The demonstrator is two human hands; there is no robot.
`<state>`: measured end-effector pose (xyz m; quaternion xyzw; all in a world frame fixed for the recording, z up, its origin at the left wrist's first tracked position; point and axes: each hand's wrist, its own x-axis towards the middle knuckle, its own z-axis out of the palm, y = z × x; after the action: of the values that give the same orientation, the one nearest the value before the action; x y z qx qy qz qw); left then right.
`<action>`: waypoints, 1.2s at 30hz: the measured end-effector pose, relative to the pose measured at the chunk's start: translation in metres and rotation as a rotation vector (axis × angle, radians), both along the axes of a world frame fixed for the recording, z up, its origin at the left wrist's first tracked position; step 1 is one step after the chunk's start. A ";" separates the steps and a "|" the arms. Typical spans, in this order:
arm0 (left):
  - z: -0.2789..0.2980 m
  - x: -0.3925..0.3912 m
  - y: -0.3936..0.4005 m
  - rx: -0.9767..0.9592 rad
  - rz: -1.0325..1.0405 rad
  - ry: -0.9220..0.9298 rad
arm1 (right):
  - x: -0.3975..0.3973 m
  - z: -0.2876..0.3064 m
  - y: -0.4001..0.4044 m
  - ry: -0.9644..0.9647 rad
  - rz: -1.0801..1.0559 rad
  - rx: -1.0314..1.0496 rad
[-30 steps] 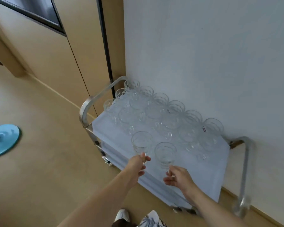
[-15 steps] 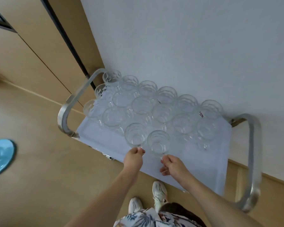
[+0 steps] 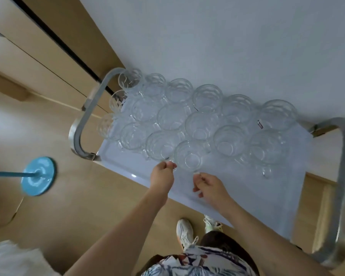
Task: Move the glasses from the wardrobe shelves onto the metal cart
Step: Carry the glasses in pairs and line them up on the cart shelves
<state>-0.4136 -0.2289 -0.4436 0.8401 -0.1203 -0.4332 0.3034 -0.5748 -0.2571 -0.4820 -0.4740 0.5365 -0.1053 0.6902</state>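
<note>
Nearest, two white shoes [image 3: 185,234] stand on the floor at 6 o'clock. Above them the left hand [image 3: 162,177] pinches the handle of a glass [image 3: 161,145] with curled fingers, and the right hand [image 3: 209,185] pinches the handle of the neighbouring glass [image 3: 188,157]; both glasses stand on the metal cart [image 3: 247,198]. Beyond, toward 12 o'clock, more glasses [image 3: 205,98] crowd the cart top up to the wall [image 3: 207,36]. A blue round base [image 3: 38,176] lies at 9 o'clock.

We seem to be in a home or hotel room: tan floor [image 3: 72,206], beige built-in wardrobe doors [image 3: 48,62], plain white wall [image 3: 227,40], a blue round stand base [image 3: 38,176].
</note>
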 end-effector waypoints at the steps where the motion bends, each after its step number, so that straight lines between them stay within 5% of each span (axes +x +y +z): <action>1: 0.000 0.000 -0.001 0.005 -0.005 -0.011 | -0.002 0.000 -0.002 -0.014 0.008 0.005; 13: 0.008 0.001 0.013 -0.023 -0.072 0.005 | -0.008 0.005 0.007 0.061 -0.082 -0.032; 21: 0.020 0.016 0.022 -0.097 -0.056 0.257 | -0.017 0.034 0.050 0.328 -0.264 -0.138; 36: 0.091 0.037 0.074 -0.289 -0.624 0.052 | 0.018 0.144 0.140 0.533 -0.419 -0.431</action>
<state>-0.3763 -0.1547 -0.3530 0.6998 -0.4238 -0.5048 0.2753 -0.5573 -0.1168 -0.3382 -0.4989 0.7474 -0.2275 0.3752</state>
